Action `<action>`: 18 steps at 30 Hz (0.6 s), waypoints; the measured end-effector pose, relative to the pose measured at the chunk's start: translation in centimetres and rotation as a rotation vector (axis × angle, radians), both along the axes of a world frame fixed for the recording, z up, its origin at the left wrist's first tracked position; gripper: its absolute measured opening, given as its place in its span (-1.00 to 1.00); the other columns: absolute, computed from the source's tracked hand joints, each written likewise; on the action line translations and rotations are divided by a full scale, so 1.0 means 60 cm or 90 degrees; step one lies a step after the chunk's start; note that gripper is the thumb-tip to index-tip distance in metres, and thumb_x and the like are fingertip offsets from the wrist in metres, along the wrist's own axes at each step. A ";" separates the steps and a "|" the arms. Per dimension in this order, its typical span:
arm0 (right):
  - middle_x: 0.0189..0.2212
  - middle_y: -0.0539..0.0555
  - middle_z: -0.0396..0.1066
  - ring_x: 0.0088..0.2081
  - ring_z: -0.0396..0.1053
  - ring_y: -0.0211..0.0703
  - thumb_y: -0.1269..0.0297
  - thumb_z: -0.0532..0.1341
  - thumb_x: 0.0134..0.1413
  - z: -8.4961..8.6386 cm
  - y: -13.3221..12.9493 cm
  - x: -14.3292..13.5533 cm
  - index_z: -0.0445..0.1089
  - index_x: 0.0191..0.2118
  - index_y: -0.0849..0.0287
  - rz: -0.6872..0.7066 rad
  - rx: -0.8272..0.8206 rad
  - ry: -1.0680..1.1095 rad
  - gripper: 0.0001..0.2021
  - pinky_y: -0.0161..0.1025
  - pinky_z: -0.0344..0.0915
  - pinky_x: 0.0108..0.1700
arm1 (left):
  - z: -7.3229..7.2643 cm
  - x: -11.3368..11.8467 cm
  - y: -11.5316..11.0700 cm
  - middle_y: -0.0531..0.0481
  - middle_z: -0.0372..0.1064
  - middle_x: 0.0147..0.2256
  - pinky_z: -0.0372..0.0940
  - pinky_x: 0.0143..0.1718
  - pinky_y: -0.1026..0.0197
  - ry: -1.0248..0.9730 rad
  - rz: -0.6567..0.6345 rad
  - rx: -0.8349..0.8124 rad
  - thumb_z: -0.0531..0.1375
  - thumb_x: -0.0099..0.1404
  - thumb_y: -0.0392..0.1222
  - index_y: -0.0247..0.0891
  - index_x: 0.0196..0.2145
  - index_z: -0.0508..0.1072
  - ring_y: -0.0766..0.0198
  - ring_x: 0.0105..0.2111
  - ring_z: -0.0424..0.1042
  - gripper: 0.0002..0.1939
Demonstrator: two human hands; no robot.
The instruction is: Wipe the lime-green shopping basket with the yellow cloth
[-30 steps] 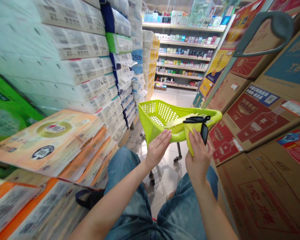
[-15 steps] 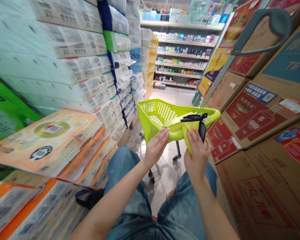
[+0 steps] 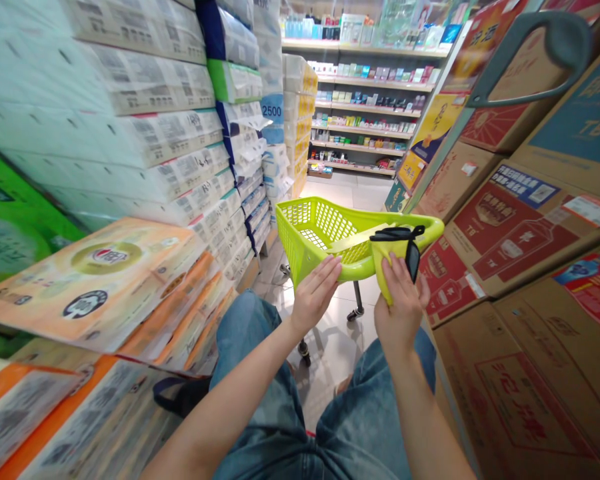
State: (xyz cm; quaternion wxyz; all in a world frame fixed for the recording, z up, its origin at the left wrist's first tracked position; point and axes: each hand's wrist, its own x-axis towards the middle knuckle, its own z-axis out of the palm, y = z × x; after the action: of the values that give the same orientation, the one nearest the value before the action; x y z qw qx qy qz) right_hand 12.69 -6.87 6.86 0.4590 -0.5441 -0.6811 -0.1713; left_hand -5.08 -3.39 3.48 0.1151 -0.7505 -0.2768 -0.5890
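Note:
A lime-green plastic shopping cart (image 3: 325,263) with slotted basket walls stands on wheels in front of my knees. Flat against its near rim lies my left hand (image 3: 317,290), fingers stretched out side by side; its thumb is hidden. To the right of it, my right hand (image 3: 400,297) presses a yellow cloth with black trim (image 3: 383,257) on the cart's rim, fingers over the cloth's near side. The cloth's black edge folds over the top of the rim. Only bare slotted basket floor shows inside the cart.
Stacked packs of tissue paper (image 3: 180,133) line my left, with orange packs (image 3: 130,267) nearer. Cardboard boxes (image 3: 525,220) are piled on my right, beside a grey curved handle (image 3: 540,60). Shelves of small goods (image 3: 365,100) stand at the aisle's far end, beyond the tiled floor (image 3: 350,185).
My right hand and the cloth have slid slightly to the right along the cart's rim. My left hand stays on the rim, and the cart looks nearly unmoved.

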 end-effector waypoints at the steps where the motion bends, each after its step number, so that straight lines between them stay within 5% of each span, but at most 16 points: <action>1: 0.26 0.16 0.34 0.30 0.27 -0.07 0.58 0.02 0.04 0.000 -0.011 -0.016 0.28 0.27 0.06 0.023 -0.001 -0.013 -0.35 0.05 -0.09 0.39 | -0.002 0.000 0.000 -0.25 0.36 0.19 0.34 0.24 -0.03 -0.001 -0.001 -0.003 0.12 0.45 -0.39 -0.26 0.35 0.14 0.13 0.27 0.27 -0.43; 6: 0.20 0.16 0.41 0.29 0.28 -0.13 0.60 0.01 0.08 -0.002 -0.041 -0.055 0.29 0.25 0.09 0.138 0.016 -0.098 -0.38 -0.02 -0.16 0.41 | -0.004 -0.005 0.000 -0.25 0.37 0.19 0.36 0.22 -0.01 -0.003 0.011 0.005 0.11 0.45 -0.38 -0.25 0.34 0.17 0.09 0.28 0.26 -0.45; 13: 0.22 0.12 0.39 0.28 0.30 -0.07 0.61 0.02 0.03 0.000 0.012 0.024 0.31 0.25 0.01 0.012 0.030 -0.029 -0.33 0.05 -0.07 0.38 | 0.008 -0.003 -0.003 -0.29 0.37 0.18 0.34 0.23 -0.04 0.007 -0.011 0.011 0.16 0.40 -0.44 -0.30 0.35 0.15 0.11 0.27 0.28 -0.39; 18: 0.25 0.17 0.35 0.30 0.28 -0.10 0.60 0.00 0.04 -0.010 -0.023 -0.033 0.23 0.30 0.07 0.035 0.013 -0.035 -0.32 -0.01 -0.05 0.38 | 0.001 0.004 -0.003 -0.27 0.37 0.18 0.34 0.24 -0.05 -0.012 -0.006 -0.008 0.16 0.39 -0.46 -0.27 0.35 0.15 0.11 0.28 0.27 -0.38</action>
State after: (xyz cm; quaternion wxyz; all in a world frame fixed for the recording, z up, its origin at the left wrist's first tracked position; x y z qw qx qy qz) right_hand 10.69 -8.26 6.27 0.4502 -0.5153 -0.7065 -0.1806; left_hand -4.81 -3.55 3.53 0.1052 -0.7471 -0.2780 -0.5946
